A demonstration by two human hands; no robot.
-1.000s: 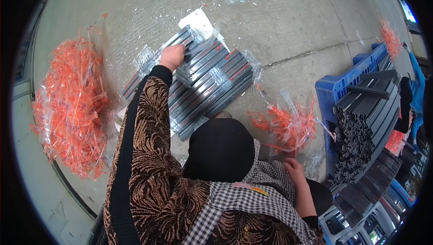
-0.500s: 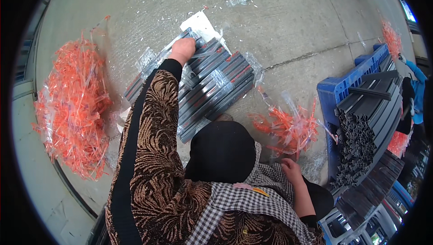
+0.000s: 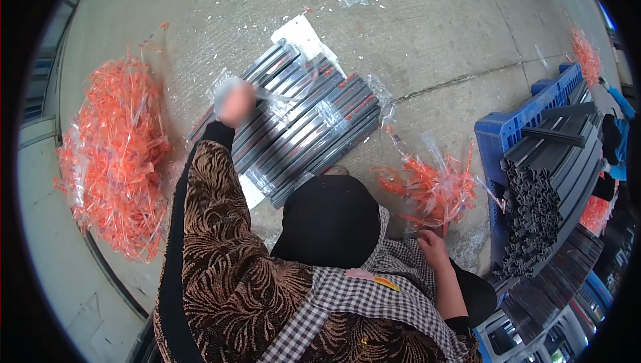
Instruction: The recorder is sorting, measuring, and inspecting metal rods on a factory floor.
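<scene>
My left hand (image 3: 235, 104), smeared by motion, is over the left side of a bundle of long dark grey strips (image 3: 314, 109). A thin strip of clear plastic film (image 3: 280, 98) trails right from this hand, which appears closed on it. Crumpled clear wrap (image 3: 330, 114) lies across the strips, and a white sheet (image 3: 300, 36) shows under their far end. My right hand (image 3: 435, 251) stays low beside my checked apron (image 3: 400, 263), fingers curled; whatever they may hold is hidden.
A large heap of orange and clear plastic wrapping (image 3: 117, 162) stands left, a smaller orange pile (image 3: 434, 189) right of the bundle. At right, a blue plastic pallet (image 3: 497, 132) bears stacked dark profiles (image 3: 531, 216). Beyond it shows another person's blue sleeve (image 3: 621, 102).
My left hand has moved left and nearer me across the bundle, the film strip trailing with it. More of the strips' far end shows. My right hand has hardly moved.
</scene>
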